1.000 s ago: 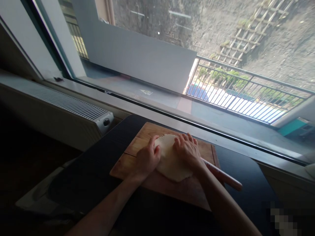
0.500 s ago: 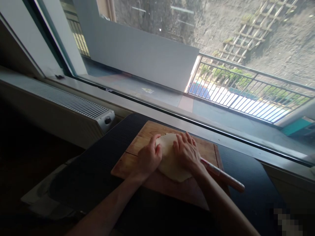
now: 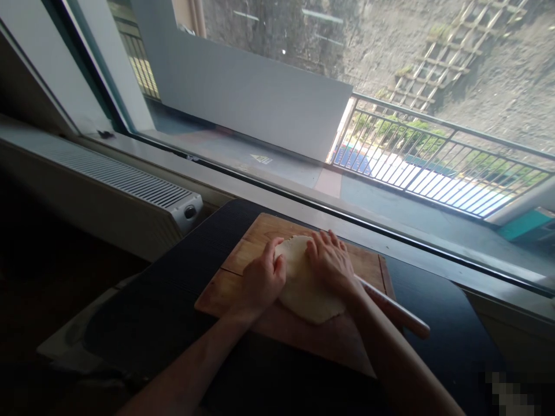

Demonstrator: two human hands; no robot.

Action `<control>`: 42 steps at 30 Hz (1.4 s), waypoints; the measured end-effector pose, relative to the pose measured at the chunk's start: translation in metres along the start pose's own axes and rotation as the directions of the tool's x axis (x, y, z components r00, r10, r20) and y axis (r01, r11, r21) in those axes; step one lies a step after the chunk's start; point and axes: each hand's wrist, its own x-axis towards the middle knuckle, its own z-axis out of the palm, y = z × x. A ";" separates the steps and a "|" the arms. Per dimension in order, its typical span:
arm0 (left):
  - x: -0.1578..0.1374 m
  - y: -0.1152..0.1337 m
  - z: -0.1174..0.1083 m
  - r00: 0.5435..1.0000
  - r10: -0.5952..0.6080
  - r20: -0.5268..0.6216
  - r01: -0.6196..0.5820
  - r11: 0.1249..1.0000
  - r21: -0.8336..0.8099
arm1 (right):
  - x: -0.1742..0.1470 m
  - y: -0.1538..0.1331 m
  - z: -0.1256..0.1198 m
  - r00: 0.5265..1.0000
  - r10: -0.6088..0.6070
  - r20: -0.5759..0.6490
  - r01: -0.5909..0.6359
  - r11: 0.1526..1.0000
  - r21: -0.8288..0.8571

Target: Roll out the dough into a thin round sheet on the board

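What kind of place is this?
Probably a room indoors, though I can't tell if it's a home. You can see a wide clear glass window, a long white metal radiator with a slotted top, and a black round-cornered table near the window.

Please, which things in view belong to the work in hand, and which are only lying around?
In the work: dough, touched by left hand and right hand; wooden board beneath; rolling pin, partly hidden.

Only around: radiator; small dark object on windowsill, unclear.

The dough (image 3: 300, 289) lies on the board (image 3: 254, 248), the rolling pin (image 3: 396, 308) rightward, apparently overhanging its edge.
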 end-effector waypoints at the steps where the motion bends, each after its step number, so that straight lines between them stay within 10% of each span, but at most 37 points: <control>1: 0.000 0.000 0.000 1.000 0.000 -0.004 0.000 1.000 -0.001 | 0.016 0.012 -0.004 0.999 0.052 0.017 -0.052 0.998 -0.020; 5: 0.000 0.001 -0.003 1.000 -0.012 0.019 0.012 1.000 -0.002 | 0.051 0.034 -0.012 0.988 0.144 0.054 -0.140 0.988 -0.062; 12: 0.000 0.000 -0.001 1.000 -0.013 0.008 0.014 0.999 -0.029 | -0.014 -0.019 0.006 0.992 -0.122 -0.025 0.122 0.992 0.019; 19: -0.001 0.002 -0.002 1.000 -0.030 0.002 0.030 1.000 -0.001 | 0.044 0.020 -0.021 0.993 0.074 0.091 -0.062 0.990 -0.125; 27: -0.001 0.001 -0.002 0.999 -0.028 0.024 0.028 0.999 -0.018 | -0.011 -0.035 0.011 0.994 -0.100 -0.049 0.101 0.995 0.016; 34: -0.001 0.002 -0.002 1.000 -0.018 -0.015 0.017 0.999 -0.030 | 0.052 0.021 -0.013 0.975 0.208 0.072 -0.206 0.978 -0.030; 42: -0.001 0.000 -0.002 1.000 -0.024 0.010 0.025 0.998 -0.053 | 0.014 -0.021 0.007 0.998 -0.068 -0.009 0.068 0.995 0.076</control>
